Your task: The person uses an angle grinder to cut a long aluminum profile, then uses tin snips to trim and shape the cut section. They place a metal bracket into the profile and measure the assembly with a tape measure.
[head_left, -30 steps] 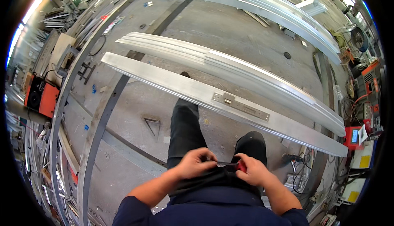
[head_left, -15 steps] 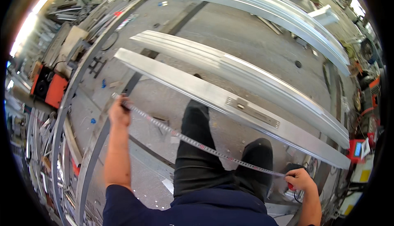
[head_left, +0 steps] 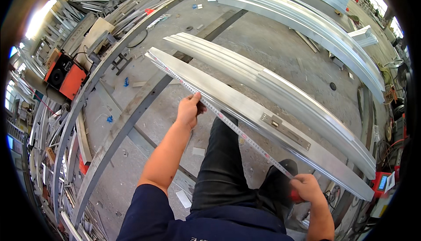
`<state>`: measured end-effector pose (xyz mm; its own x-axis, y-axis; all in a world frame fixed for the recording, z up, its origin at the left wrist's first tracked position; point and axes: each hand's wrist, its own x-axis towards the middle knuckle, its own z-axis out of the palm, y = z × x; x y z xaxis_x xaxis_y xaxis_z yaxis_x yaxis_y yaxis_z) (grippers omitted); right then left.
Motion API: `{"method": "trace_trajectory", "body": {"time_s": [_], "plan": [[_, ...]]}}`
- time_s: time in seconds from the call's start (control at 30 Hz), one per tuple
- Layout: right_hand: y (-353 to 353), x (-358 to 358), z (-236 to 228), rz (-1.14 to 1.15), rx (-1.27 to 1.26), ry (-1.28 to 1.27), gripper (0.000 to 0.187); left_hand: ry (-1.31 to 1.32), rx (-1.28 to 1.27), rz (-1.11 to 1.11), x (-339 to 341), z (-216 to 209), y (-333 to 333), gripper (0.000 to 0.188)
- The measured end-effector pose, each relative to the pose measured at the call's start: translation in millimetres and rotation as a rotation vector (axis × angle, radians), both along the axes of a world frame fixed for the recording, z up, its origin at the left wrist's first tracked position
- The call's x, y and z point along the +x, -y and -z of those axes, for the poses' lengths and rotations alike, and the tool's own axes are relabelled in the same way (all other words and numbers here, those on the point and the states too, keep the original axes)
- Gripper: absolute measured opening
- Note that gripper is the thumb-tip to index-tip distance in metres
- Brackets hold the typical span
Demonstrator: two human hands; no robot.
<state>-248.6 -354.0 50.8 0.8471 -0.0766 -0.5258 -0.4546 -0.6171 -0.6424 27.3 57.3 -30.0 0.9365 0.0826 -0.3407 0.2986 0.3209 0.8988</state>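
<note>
A silver metal profile (head_left: 219,85) lies slantwise before my legs, with a slotted metal plate (head_left: 285,130) set in its face. A tape measure's pale blade (head_left: 237,129) stretches from the profile's far left end along its near edge and down to my right. My left hand (head_left: 189,111) is closed, pinching the blade partway along, close to the profile. Low on the right, my right hand (head_left: 308,187) is wrapped around the red tape measure case (head_left: 296,194), which the fingers partly cover.
Grooved metal profiles (head_left: 263,81) lie just beyond, and more profiles (head_left: 302,30) rest at the far right. Steel rails (head_left: 116,138) cross beneath. An orange and black machine (head_left: 66,75) stands at left near heaped scrap. A red device (head_left: 382,182) sits by the profile's right end.
My left hand has moved right and slid down the blade. The blade's far end now lies at the profile's left end. My right hand has shifted slightly left, and the view has turned.
</note>
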Motion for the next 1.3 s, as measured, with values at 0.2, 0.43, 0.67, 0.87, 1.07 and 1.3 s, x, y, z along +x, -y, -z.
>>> {"method": "trace_trajectory", "body": {"time_s": [0.2, 0.43, 0.67, 0.87, 1.07, 1.3], "plan": [[28.9, -13.5, 6.5, 0.099, -0.018, -0.046, 0.024, -0.051, 0.122, -0.065, 50.7, 26.1, -28.3, 0.025], [8.9, 9.8, -3.2, 0.058, -0.052, -0.023, 0.024, -0.062, 0.17, -0.161, 71.6, 35.6, -39.3, 0.027], [5.1, 24.1, -7.0, 0.101, -0.012, -0.057, 0.025, -0.085, 0.198, -0.188, 78.3, 31.5, -39.2, 0.027], [18.9, 34.4, -9.4, -0.043, -0.204, 0.008, 0.029, -0.051, 0.216, -0.093, 71.2, 41.2, -26.7, 0.032], [32.5, 40.0, 0.3, -0.003, -0.238, 0.098, 0.031, -0.048, 0.139, -0.058, 60.4, 45.8, -3.4, 0.029], [20.3, 43.4, -3.5, 0.068, -0.19, 0.052, 0.024, -0.008, 0.1, -0.086, 59.3, 32.5, -0.8, 0.03]]}}
